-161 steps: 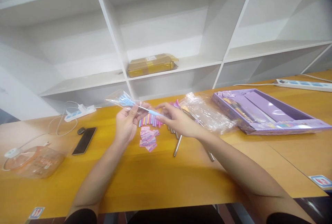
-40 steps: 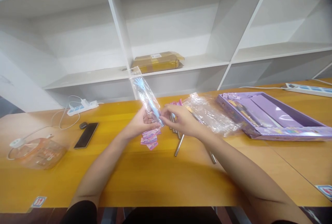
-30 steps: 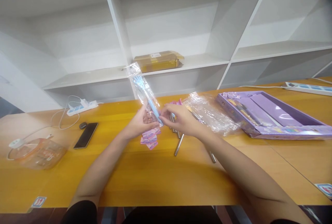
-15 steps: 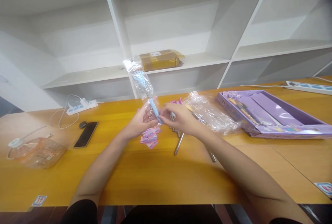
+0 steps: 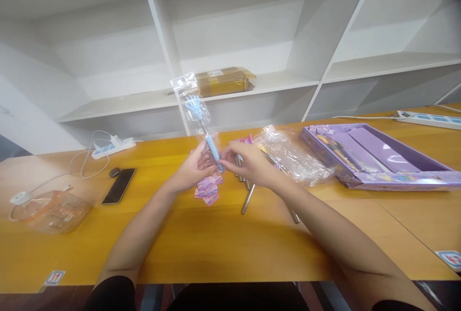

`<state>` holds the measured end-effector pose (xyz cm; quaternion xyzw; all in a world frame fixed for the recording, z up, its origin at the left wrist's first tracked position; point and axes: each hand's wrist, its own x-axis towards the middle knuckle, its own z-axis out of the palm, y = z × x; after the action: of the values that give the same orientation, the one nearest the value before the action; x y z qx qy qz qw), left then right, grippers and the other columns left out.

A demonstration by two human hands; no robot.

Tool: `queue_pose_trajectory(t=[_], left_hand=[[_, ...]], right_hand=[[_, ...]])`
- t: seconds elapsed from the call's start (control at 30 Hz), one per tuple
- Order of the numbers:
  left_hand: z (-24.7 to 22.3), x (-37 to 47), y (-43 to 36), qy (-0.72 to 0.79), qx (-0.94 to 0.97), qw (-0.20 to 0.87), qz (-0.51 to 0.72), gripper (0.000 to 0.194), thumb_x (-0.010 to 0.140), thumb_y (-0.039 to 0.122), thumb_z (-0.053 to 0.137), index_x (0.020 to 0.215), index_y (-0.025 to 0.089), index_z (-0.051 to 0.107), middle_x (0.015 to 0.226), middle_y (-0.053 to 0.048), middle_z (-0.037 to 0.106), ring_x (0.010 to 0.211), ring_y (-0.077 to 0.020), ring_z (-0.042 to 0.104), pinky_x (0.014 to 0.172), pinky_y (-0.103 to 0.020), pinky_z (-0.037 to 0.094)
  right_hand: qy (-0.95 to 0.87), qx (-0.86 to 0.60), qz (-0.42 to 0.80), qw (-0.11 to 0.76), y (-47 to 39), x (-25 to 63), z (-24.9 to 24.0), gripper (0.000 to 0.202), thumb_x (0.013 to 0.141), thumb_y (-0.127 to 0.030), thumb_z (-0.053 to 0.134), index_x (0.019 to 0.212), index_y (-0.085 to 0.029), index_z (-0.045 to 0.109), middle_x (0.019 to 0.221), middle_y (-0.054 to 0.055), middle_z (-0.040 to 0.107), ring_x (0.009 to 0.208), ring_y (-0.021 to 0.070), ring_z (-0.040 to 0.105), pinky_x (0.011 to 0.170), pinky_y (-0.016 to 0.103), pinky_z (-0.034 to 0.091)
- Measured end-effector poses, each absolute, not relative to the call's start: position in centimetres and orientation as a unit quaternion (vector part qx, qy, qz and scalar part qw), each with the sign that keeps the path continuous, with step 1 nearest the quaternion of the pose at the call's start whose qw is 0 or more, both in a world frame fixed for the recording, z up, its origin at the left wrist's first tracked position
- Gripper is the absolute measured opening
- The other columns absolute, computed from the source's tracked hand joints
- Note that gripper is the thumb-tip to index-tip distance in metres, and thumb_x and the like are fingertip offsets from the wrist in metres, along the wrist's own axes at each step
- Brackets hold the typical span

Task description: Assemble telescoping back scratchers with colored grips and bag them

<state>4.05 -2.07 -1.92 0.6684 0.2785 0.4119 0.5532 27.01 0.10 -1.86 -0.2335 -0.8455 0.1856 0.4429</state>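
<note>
Between my hands is a light-blue back scratcher point(image 5: 212, 146) with a metal shaft and a hand-shaped head, inside a clear plastic sleeve point(image 5: 184, 84). It tilts up and to the left. My left hand point(image 5: 196, 169) is closed around the sleeve and handle from the left. The fingertips of my right hand point(image 5: 247, 161) pinch at the handle's lower end. On the table below lie several small pink-purple cards point(image 5: 208, 191). Several metal rods point(image 5: 248, 199) lie partly hidden under my right hand and forearm.
Crumpled clear plastic bags point(image 5: 300, 159) lie right of my hands, beside a purple box tray point(image 5: 382, 150). A phone point(image 5: 119, 186), a power strip point(image 5: 113, 147) and an orange-tinted clear container point(image 5: 54, 212) are on the left. A taped carton point(image 5: 225, 81) rests on the shelf behind.
Both hands keep nearly the same hold and place. The back scratcher's head shows more sharply now, and the view has shifted very slightly.
</note>
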Motion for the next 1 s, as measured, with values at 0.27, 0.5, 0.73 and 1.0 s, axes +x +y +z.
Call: queue_pose_trajectory(t=[0.27,0.5,0.73,1.0], left_hand=[[-2.3,4.3,-2.1,0.268,0.678,0.53,0.432,0.098,0.091,0.036,0.084,0.172,0.031,0.03,0.151,-0.016,0.059,0.138,-0.0318,0.06,0.117,-0.045,0.049],[-2.7,5.0,-1.7,0.275,0.692,0.479,0.463,0.075,0.102,0.046,0.069,0.167,0.028,0.039,0.114,-0.008,0.069,0.09,-0.017,0.067,0.083,-0.029,0.057],[-3.1,4.6,-2.1,0.253,0.697,0.534,0.407,0.09,0.094,0.059,0.074,0.169,0.029,0.033,0.095,-0.002,0.063,0.069,-0.0114,0.058,0.062,-0.023,0.051],[-2.3,4.8,-2.7,0.272,0.688,0.546,0.392,0.089,0.094,0.039,0.081,0.168,0.03,0.034,0.09,-0.002,0.07,0.066,-0.0118,0.065,0.061,-0.022,0.054]], right_hand=[[-0.816,-0.282,0.326,0.385,0.4,26.4,-2.2,0.04,0.092,-0.053,0.079,0.087,-0.022,0.054,0.077,-0.003,0.058,0.068,0.0129,0.05,0.063,0.027,0.038],[-0.789,-0.244,0.402,0.396,0.6,25.8,-2.9,0.049,0.098,-0.06,0.069,0.073,-0.022,0.05,0.075,0.0,0.066,0.068,0.0135,0.055,0.063,0.027,0.039],[-0.785,-0.2,0.418,0.411,0.3,25.5,-2.8,0.048,0.1,-0.058,0.067,0.073,-0.021,0.054,0.07,-0.002,0.066,0.064,0.0128,0.056,0.063,0.026,0.041],[-0.749,-0.172,0.519,0.375,0.3,25.4,-3.5,0.049,0.103,-0.06,0.063,0.077,-0.019,0.06,0.069,0.001,0.068,0.057,0.0102,0.054,0.053,0.023,0.04]])
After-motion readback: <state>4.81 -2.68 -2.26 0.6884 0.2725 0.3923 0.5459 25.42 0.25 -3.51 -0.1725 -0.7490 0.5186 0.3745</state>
